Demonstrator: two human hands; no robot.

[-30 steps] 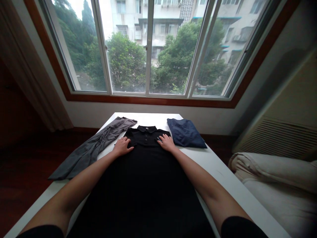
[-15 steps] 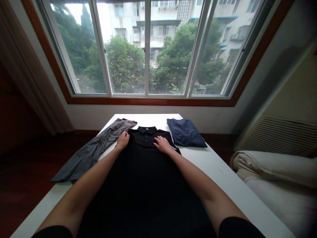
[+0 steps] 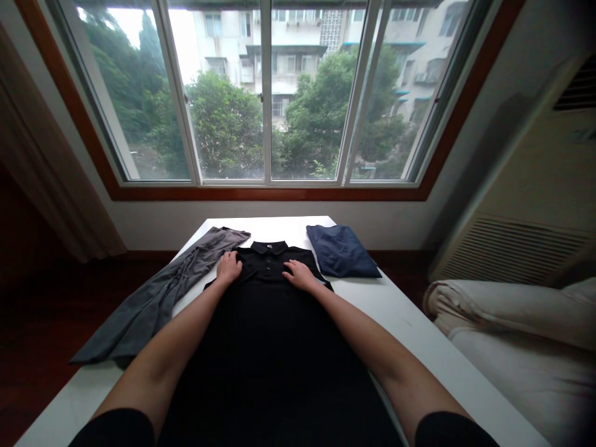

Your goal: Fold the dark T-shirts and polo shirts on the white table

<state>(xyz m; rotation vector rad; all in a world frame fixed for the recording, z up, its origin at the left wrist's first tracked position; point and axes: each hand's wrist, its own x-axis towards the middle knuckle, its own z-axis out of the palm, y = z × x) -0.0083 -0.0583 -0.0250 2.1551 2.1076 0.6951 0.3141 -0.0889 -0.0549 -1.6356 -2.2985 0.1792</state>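
A black polo shirt lies spread on the white table, its buttoned collar toward the window. My left hand rests on the shirt's left shoulder area, fingers lying on the cloth and slightly apart. Across the button placket, my right hand lies flat on the right chest of the shirt with its fingers spread. Neither hand lifts any fabric. Left of the shirt are grey trousers, laid lengthwise. A folded navy garment sits at the far right.
Beyond the table's far edge stands a wall with a wide wood-framed window. A rolled cream cloth bundle is on the right, near a vented appliance. A curtain hangs at the left.
My left hand has gone from a curled grip at the shirt's shoulder to fingers laid out on it. My right hand stays flat on the chest. The view has shifted slightly.
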